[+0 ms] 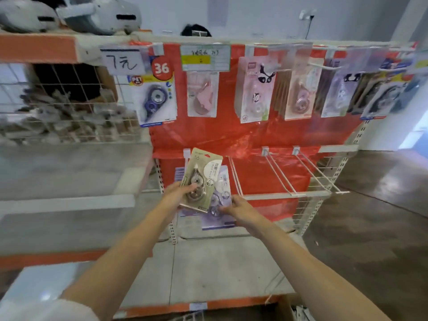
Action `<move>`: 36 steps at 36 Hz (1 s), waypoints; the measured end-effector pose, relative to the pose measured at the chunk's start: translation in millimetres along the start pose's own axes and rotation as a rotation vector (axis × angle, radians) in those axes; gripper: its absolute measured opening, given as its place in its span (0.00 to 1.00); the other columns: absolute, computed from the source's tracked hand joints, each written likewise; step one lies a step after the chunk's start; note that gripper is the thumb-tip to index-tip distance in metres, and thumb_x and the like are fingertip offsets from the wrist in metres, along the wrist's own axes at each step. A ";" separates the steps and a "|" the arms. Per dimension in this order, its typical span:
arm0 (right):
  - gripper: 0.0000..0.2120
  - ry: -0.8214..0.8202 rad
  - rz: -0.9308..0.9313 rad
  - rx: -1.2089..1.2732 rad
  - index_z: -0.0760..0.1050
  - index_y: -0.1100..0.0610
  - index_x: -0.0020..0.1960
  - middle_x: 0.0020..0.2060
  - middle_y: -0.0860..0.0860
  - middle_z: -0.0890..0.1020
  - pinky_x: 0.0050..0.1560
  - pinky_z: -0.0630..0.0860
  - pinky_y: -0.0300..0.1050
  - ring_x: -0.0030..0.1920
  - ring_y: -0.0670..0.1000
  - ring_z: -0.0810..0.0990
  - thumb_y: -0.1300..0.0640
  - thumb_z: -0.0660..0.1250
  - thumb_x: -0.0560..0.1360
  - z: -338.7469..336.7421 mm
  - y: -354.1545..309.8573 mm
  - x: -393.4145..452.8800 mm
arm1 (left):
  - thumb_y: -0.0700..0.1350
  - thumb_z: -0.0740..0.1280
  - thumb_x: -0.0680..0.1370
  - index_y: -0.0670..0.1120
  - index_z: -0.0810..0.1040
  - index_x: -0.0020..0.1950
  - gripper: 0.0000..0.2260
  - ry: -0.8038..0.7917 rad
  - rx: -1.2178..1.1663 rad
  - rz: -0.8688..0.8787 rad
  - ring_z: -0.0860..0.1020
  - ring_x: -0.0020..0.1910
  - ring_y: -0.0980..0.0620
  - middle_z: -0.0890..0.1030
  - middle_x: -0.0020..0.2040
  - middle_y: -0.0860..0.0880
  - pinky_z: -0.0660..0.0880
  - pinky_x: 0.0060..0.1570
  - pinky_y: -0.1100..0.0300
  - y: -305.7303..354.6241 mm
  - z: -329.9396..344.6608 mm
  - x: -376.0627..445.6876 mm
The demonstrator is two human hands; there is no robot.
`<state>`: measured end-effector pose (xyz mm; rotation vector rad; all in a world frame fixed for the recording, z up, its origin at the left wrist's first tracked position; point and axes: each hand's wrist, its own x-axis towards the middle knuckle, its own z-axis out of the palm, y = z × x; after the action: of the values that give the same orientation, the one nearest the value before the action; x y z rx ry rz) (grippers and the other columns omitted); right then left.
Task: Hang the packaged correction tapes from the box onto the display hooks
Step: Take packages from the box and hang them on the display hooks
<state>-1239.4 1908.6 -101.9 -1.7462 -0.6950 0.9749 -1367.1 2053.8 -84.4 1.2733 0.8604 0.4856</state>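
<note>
My left hand grips an olive-green packaged correction tape by its lower left side, tilted, its top near a white hook on the lower rail. Behind it hang lilac packaged correction tapes, and my right hand pinches the front lilac pack at its right edge. Two long white hooks to the right on the same rail are bare. A cardboard box shows at the bottom right corner, its contents mostly out of view.
The upper rail carries several rows of hung correction tapes against a red backing, with a price tag at left. A wire basket of small items stands at left. A grey shelf lies below my arms.
</note>
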 end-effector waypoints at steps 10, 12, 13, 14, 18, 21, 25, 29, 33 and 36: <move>0.16 -0.128 0.084 -0.238 0.72 0.55 0.57 0.55 0.54 0.80 0.47 0.75 0.43 0.54 0.54 0.78 0.67 0.65 0.72 31.5 36.8 15.2 | 0.38 0.67 0.76 0.42 0.75 0.64 0.17 0.222 -0.190 -0.013 0.81 0.45 0.48 0.82 0.52 0.44 0.80 0.41 0.56 -4.7 -77.3 -11.1; 0.16 -0.139 0.106 -0.264 0.70 0.56 0.59 0.56 0.54 0.79 0.45 0.75 0.41 0.55 0.53 0.77 0.67 0.65 0.73 35.7 40.2 17.9 | 0.38 0.68 0.76 0.40 0.75 0.62 0.15 0.237 -0.183 -0.035 0.81 0.45 0.48 0.82 0.53 0.42 0.79 0.42 0.55 -6.5 -78.7 -11.0; 0.16 -0.140 0.110 -0.280 0.70 0.56 0.60 0.57 0.54 0.78 0.43 0.74 0.39 0.55 0.53 0.76 0.66 0.65 0.73 38.0 40.7 19.2 | 0.38 0.68 0.76 0.40 0.75 0.62 0.15 0.242 -0.184 -0.039 0.81 0.45 0.48 0.82 0.53 0.42 0.78 0.44 0.54 -7.7 -78.5 -10.1; 0.17 -0.142 0.114 -0.298 0.69 0.57 0.61 0.57 0.54 0.77 0.42 0.73 0.38 0.54 0.53 0.76 0.66 0.65 0.74 40.5 39.8 19.9 | 0.39 0.69 0.75 0.39 0.75 0.61 0.15 0.248 -0.181 -0.042 0.81 0.45 0.47 0.82 0.52 0.42 0.79 0.44 0.54 -8.1 -77.7 -10.0; 0.18 -0.150 0.119 -0.360 0.68 0.58 0.63 0.58 0.55 0.77 0.47 0.72 0.42 0.56 0.54 0.76 0.62 0.66 0.75 45.4 38.3 24.5 | 0.38 0.68 0.76 0.42 0.76 0.54 0.08 0.239 -0.151 -0.033 0.81 0.40 0.50 0.83 0.45 0.45 0.79 0.36 0.58 -9.9 -70.4 -8.0; 0.15 -0.193 0.115 -0.365 0.68 0.57 0.60 0.57 0.55 0.77 0.41 0.71 0.39 0.52 0.52 0.75 0.59 0.67 0.76 44.7 39.2 25.1 | 0.38 0.68 0.76 0.44 0.78 0.49 0.03 0.198 -0.147 -0.018 0.82 0.36 0.52 0.84 0.38 0.49 0.79 0.38 0.58 -10.2 -64.5 -9.3; 0.12 -0.227 0.104 -0.343 0.67 0.55 0.56 0.52 0.53 0.76 0.37 0.69 0.38 0.46 0.50 0.73 0.58 0.68 0.76 45.9 41.1 24.0 | 0.39 0.67 0.76 0.44 0.78 0.51 0.05 0.161 -0.145 -0.001 0.82 0.42 0.49 0.85 0.40 0.49 0.77 0.49 0.50 -12.2 -64.3 -10.5; 0.13 -0.160 0.101 -0.356 0.68 0.58 0.60 0.50 0.54 0.74 0.32 0.69 0.38 0.42 0.49 0.72 0.59 0.65 0.78 48.9 39.1 29.2 | 0.39 0.68 0.76 0.45 0.78 0.53 0.07 0.170 -0.147 -0.001 0.82 0.43 0.49 0.85 0.41 0.49 0.77 0.51 0.49 -14.7 -66.4 -11.2; 0.15 -0.121 0.164 -0.273 0.66 0.58 0.63 0.57 0.55 0.74 0.36 0.80 0.46 0.50 0.55 0.75 0.59 0.63 0.78 55.6 36.4 31.0 | 0.39 0.68 0.76 0.44 0.76 0.58 0.11 0.207 -0.159 -0.023 0.81 0.44 0.48 0.83 0.45 0.47 0.78 0.47 0.51 -15.6 -69.5 -12.1; 0.15 -0.077 0.193 -0.284 0.64 0.59 0.64 0.60 0.58 0.72 0.36 0.81 0.50 0.52 0.59 0.76 0.58 0.62 0.79 62.3 30.7 33.0 | 0.39 0.68 0.76 0.45 0.76 0.57 0.10 0.204 -0.160 -0.021 0.82 0.43 0.49 0.83 0.45 0.47 0.78 0.40 0.56 -15.7 -71.8 -15.2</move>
<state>-1275.3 1953.8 -152.7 -2.0627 -0.7533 1.1224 -1434.6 2083.2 -99.0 1.0800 0.9844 0.6629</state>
